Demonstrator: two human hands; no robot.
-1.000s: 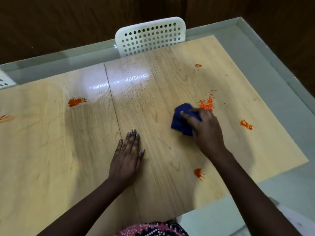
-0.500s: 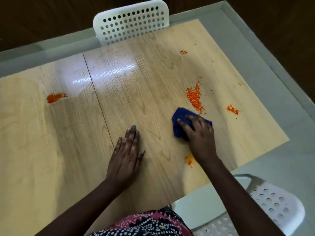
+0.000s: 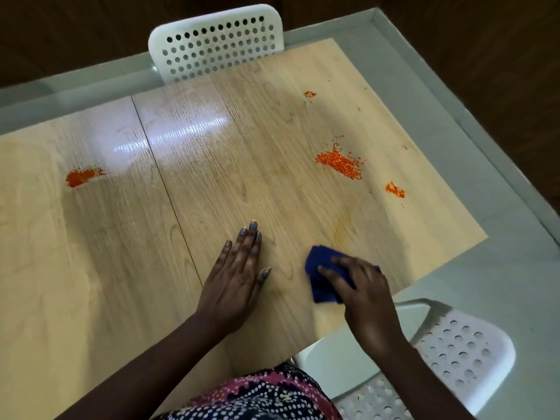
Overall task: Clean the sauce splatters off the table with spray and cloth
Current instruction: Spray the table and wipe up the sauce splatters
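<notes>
My right hand [image 3: 362, 294] presses a folded dark blue cloth [image 3: 321, 272] flat on the wooden table [image 3: 151, 253], near its front right edge. My left hand [image 3: 238, 275] lies flat on the table with fingers spread, a little left of the cloth. Orange sauce splatters remain: a large grainy patch [image 3: 339, 161] beyond the cloth, a smaller one [image 3: 395, 189] to its right, a tiny spot [image 3: 309, 94] near the far edge, and a smear [image 3: 82, 176] at the left. A faint orange haze [image 3: 345, 230] shows just above the cloth. No spray bottle is in view.
A white perforated chair back [image 3: 215, 40] stands at the table's far side. Another white perforated chair [image 3: 448, 353] sits by the front right corner. Pale grey floor [image 3: 454, 131] with a low raised border surrounds the table on the right.
My right hand has drawn the cloth toward me, from beside the large patch down to the front edge, over the small near splatter, which no longer shows. My left hand stayed put.
</notes>
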